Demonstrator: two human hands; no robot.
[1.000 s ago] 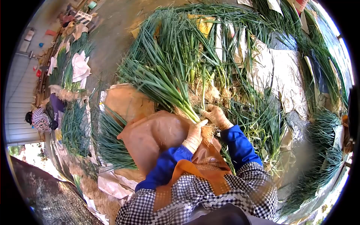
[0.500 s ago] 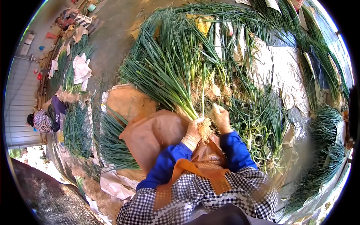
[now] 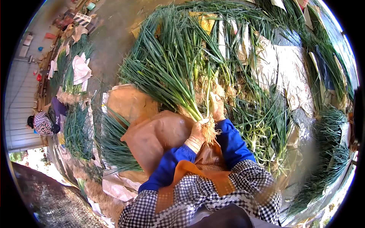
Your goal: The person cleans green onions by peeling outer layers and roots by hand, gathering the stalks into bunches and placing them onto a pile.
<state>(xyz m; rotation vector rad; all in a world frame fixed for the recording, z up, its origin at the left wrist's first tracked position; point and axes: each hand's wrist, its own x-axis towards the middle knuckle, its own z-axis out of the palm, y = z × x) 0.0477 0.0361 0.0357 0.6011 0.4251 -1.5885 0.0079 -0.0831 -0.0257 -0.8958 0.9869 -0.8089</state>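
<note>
My left hand (image 3: 196, 133) is wrapped round the lower stems of a bunch of green onions (image 3: 186, 102). Their tangled pale roots (image 3: 209, 131) hang out beside my thumb, and the long leaves fan away to the upper left. Just right of the bunch, a single stalk (image 3: 208, 85) stands nearly upright. My right hand (image 3: 217, 108) is closed against this stalk, its fingertips partly hidden. Beyond both hands spreads a large pile of green onions (image 3: 167, 49) with roots toward me. A brown plastic sheet (image 3: 157, 133) covers my lap.
More loose green onions (image 3: 260, 127) lie to the right, beside pale sacking (image 3: 285, 72). Bundles line the far right (image 3: 323, 152) and the left (image 3: 78, 131). Another person (image 3: 43, 123) is at the far left. A tan sack (image 3: 131, 102) lies left of my lap.
My right hand has moved up and slightly left, from beside the roots to the upright stalk. My left hand keeps its hold on the bunch, almost unmoved.
</note>
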